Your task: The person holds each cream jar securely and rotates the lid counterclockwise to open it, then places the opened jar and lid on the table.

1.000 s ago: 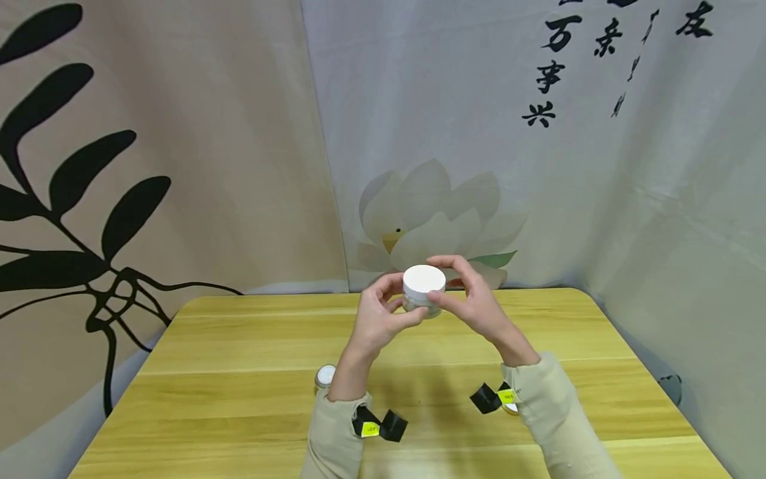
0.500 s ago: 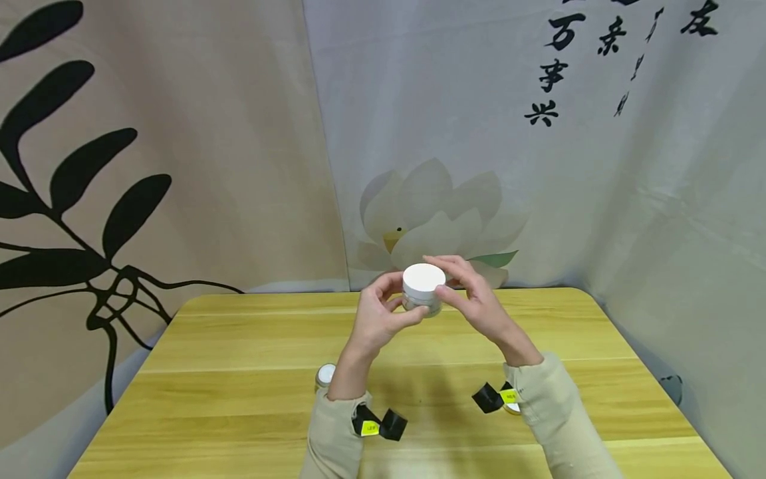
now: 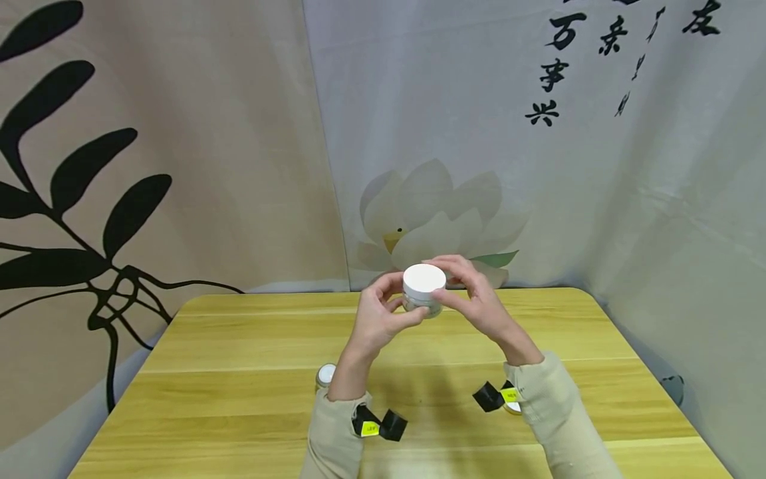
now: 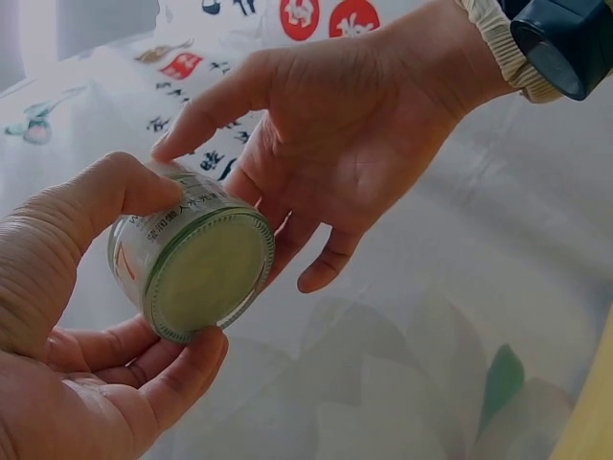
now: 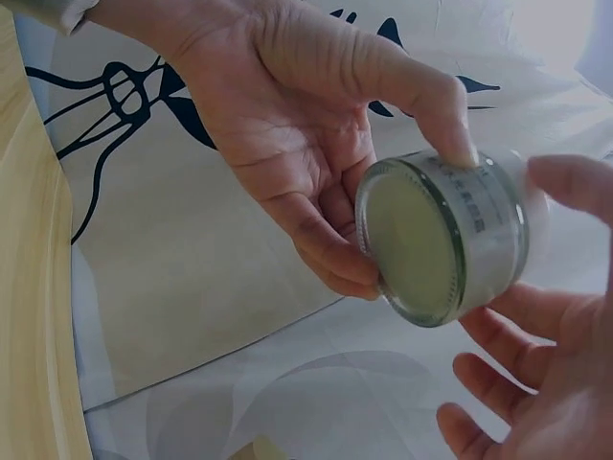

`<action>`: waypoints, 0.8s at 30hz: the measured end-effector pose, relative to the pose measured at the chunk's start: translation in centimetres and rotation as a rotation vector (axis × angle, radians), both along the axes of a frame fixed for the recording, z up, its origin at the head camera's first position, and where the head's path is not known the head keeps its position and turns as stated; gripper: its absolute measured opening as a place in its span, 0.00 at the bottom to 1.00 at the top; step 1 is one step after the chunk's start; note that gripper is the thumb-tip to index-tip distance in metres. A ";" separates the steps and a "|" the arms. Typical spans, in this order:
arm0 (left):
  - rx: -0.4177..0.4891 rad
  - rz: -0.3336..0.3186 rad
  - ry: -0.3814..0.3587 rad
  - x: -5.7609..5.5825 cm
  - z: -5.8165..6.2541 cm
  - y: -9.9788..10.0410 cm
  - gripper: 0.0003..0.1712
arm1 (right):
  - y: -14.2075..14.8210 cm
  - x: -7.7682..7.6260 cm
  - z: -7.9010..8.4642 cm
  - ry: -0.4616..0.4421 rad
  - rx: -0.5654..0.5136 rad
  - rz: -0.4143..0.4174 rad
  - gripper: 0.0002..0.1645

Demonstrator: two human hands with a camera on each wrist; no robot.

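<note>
A small glass jar (image 3: 432, 311) with a white lid (image 3: 424, 279) is held up above the table's far part, lid side upward. My left hand (image 3: 378, 316) grips the glass body from the left, thumb in front. From the right, my right hand (image 3: 481, 307) pinches the lid's rim between thumb and fingertips. In the left wrist view the jar's pale green base (image 4: 213, 273) faces the camera, and printed text runs round its side. The right wrist view shows the left thumb (image 5: 450, 125) pressing on the label and the right fingers spread below the lid.
A second white-lidded jar (image 3: 326, 374) stands on the wooden table (image 3: 251, 346) beside my left forearm. Another white-topped thing (image 3: 513, 407) is mostly hidden by the right wrist camera and sleeve. A printed curtain (image 3: 239, 166) hangs behind the table.
My right thumb and fingertips have shifted slightly round the lid's rim. The left hand and the jar have stayed in nearly the same place.
</note>
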State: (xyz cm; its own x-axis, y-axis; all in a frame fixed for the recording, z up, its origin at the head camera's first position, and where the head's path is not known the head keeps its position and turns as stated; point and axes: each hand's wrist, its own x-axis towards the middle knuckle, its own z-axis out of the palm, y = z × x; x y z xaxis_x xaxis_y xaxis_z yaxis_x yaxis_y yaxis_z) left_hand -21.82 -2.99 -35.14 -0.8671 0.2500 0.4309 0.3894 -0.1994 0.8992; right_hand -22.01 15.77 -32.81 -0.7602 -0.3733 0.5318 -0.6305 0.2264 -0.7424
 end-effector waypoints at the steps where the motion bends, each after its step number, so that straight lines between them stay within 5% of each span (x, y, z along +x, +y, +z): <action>1: 0.000 -0.001 0.002 0.0 0.0 0.0 0.28 | 0.0 0.0 0.0 0.005 0.007 0.007 0.24; 11: -0.007 0.002 -0.001 0.0 0.0 0.2 0.28 | -0.1 -0.1 0.0 -0.013 -0.012 -0.051 0.25; 24: -0.015 -0.006 0.011 0.0 0.2 0.2 0.28 | 0.3 0.0 0.2 -0.007 0.054 -0.018 0.29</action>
State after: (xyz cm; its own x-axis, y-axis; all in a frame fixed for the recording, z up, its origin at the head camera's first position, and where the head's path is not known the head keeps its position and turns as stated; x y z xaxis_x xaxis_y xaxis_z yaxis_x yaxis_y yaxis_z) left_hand -21.78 -2.75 -34.97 -0.8609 0.2620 0.4361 0.3977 -0.1881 0.8980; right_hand -21.98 16.10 -32.63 -0.7706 -0.3878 0.5058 -0.6209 0.2777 -0.7331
